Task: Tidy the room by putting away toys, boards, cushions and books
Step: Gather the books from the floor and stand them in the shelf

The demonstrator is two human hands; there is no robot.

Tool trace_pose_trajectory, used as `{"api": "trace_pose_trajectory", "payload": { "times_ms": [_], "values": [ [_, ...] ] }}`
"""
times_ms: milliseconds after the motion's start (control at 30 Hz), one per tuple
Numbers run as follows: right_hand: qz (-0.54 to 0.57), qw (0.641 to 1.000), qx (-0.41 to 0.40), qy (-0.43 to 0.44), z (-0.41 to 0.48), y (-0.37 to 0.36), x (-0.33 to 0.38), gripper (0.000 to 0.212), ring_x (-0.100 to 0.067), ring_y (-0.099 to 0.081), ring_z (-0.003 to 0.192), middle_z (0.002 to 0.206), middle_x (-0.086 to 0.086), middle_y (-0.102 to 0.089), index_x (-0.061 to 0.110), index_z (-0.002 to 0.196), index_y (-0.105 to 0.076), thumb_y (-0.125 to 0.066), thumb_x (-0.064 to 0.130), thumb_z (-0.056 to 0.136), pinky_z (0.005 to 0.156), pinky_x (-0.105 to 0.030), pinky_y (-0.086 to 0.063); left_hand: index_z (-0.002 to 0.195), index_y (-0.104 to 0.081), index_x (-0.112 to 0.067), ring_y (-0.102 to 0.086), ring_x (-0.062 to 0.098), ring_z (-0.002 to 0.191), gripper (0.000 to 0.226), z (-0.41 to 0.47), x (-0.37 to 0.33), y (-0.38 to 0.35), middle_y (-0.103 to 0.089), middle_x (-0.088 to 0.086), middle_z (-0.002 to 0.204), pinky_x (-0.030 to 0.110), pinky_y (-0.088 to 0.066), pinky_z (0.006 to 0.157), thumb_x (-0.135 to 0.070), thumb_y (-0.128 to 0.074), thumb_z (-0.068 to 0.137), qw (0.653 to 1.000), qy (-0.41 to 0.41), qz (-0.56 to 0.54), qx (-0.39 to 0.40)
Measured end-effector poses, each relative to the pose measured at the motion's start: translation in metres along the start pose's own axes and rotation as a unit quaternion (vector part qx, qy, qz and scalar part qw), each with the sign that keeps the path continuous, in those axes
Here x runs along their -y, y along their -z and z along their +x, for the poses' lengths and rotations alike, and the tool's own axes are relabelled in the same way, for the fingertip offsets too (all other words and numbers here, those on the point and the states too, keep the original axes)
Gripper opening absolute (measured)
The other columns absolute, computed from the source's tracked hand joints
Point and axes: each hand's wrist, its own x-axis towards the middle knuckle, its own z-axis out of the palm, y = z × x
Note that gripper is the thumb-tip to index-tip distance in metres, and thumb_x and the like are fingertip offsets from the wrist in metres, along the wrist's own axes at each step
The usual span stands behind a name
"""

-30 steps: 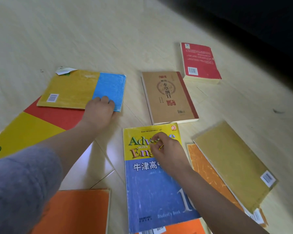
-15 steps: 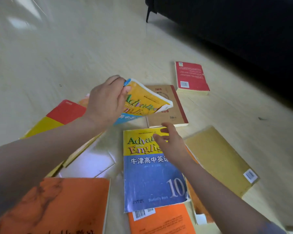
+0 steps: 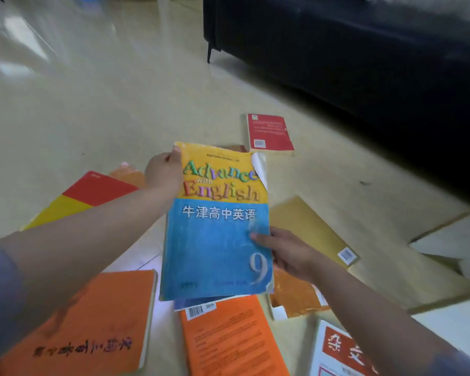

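A yellow and blue "Advance with English 9" textbook (image 3: pixel 215 240) lies face up over the middle of the pile, covering most of another blue book (image 3: pixel 193 303). My left hand (image 3: pixel 163 172) pinches its top left corner. My right hand (image 3: pixel 285 251) grips its right edge, thumb on the blue cover. Around it on the floor lie a red book (image 3: pixel 269 134), a tan book (image 3: pixel 310 226), an orange book (image 3: pixel 234 340) and an orange notebook (image 3: pixel 92 321).
A dark sofa (image 3: pixel 364 50) stands at the back right on thin legs. A red and yellow board (image 3: pixel 87 196) lies to the left. A red and white book (image 3: pixel 339 351) sits at the bottom right. Pale boards (image 3: pixel 453 240) lie at the right edge.
My left hand lifted the yellow and blue book from the left, turned it face up and brought it over the book in the middle. My right hand shifted from that book's cover to the new book's right edge.
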Motion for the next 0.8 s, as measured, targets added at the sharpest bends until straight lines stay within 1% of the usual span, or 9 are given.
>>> {"api": "trace_pose_trajectory", "payload": {
  "times_ms": [67,133,200,300,400,500,567,633,800],
  "values": [
    [-0.093,0.995,-0.022,-0.001,-0.005,0.002,-0.012,0.020,-0.020,-0.068,0.098,0.114,-0.004,-0.071,0.019,0.115,-0.063,-0.056,0.022,0.096,0.085,-0.035,-0.056,0.088,-0.059,-0.004,-0.063,0.033,0.090,0.042,-0.001,0.023,-0.005,-0.066,0.020,0.101,0.041,-0.054,0.078,-0.042,-0.044,0.097,0.986,0.134,-0.075,0.063],
    [-0.178,0.982,-0.055,0.016,-0.007,0.000,-0.023,0.018,-0.019,-0.067,0.099,0.113,-0.003,-0.069,0.019,0.112,-0.063,-0.055,0.023,0.096,0.093,-0.037,-0.052,0.093,-0.056,-0.007,-0.063,0.027,0.075,0.030,-0.017,0.044,-0.008,-0.063,0.012,0.092,0.034,-0.058,0.055,-0.035,-0.047,0.098,0.948,0.245,-0.113,0.168],
    [-0.243,0.967,-0.074,0.011,-0.008,-0.003,-0.028,0.013,-0.019,-0.065,0.099,0.112,-0.004,-0.067,0.019,0.107,-0.061,-0.054,0.024,0.096,0.092,-0.034,-0.051,0.088,-0.056,-0.003,-0.064,0.023,0.062,0.015,-0.037,0.066,-0.006,-0.060,0.013,0.084,0.030,-0.055,0.043,-0.011,-0.048,0.098,0.922,0.286,-0.073,0.249],
    [-0.263,0.961,-0.089,0.003,-0.005,-0.003,-0.035,0.004,-0.018,-0.064,0.097,0.110,-0.004,-0.066,0.027,0.097,-0.059,-0.054,0.026,0.096,0.089,-0.034,-0.050,0.094,-0.059,0.001,-0.068,0.030,0.071,0.023,-0.039,0.092,-0.002,-0.065,0.021,0.093,0.040,-0.058,0.068,0.017,-0.044,0.087,0.932,0.266,-0.062,0.238],
    [-0.243,0.964,-0.108,0.001,0.006,-0.006,-0.040,0.007,-0.022,-0.067,0.097,0.107,-0.005,-0.070,0.030,0.092,-0.061,-0.055,0.031,0.096,0.092,-0.042,-0.051,0.105,-0.059,0.002,-0.066,0.036,0.091,0.024,-0.016,0.102,-0.005,-0.065,0.026,0.105,0.048,-0.053,0.088,0.012,-0.055,0.084,0.950,0.251,-0.091,0.162],
    [-0.233,0.967,-0.099,-0.023,0.024,-0.012,-0.042,0.024,-0.031,-0.069,0.092,0.102,-0.012,-0.072,0.017,0.099,-0.066,-0.055,0.037,0.094,0.087,-0.050,-0.054,0.099,-0.061,0.010,-0.064,0.038,0.086,0.022,-0.004,0.115,-0.009,-0.064,0.027,0.096,0.044,-0.053,0.084,0.001,-0.067,0.080,0.948,0.268,-0.079,0.152],
    [-0.266,0.958,-0.099,-0.039,0.036,-0.014,-0.044,0.031,-0.029,-0.068,0.093,0.103,-0.012,-0.071,0.010,0.103,-0.066,-0.051,0.037,0.096,0.087,-0.046,-0.054,0.090,-0.062,0.010,-0.058,0.033,0.072,0.022,-0.008,0.125,-0.011,-0.060,0.021,0.080,0.037,-0.048,0.067,-0.001,-0.070,0.072,0.944,0.282,-0.040,0.165],
    [-0.298,0.946,-0.120,-0.045,0.045,-0.011,-0.048,0.028,-0.025,-0.066,0.093,0.102,-0.009,-0.069,0.012,0.099,-0.063,-0.050,0.037,0.097,0.083,-0.037,-0.052,0.081,-0.064,-0.001,-0.053,0.029,0.066,0.007,-0.014,0.134,-0.013,-0.058,0.015,0.071,0.035,-0.045,0.060,0.003,-0.067,0.075,0.949,0.271,0.003,0.161],
    [-0.442,0.879,-0.170,-0.055,0.058,0.000,-0.049,0.026,-0.022,-0.059,0.083,0.090,-0.003,-0.061,0.019,0.091,-0.053,-0.046,0.044,0.097,0.064,-0.029,-0.040,0.099,-0.069,-0.012,-0.064,0.029,0.080,0.024,-0.003,0.149,-0.017,-0.069,0.009,0.085,0.046,-0.055,0.085,-0.006,-0.070,0.076,0.965,0.195,0.062,0.165]
  ]
}}
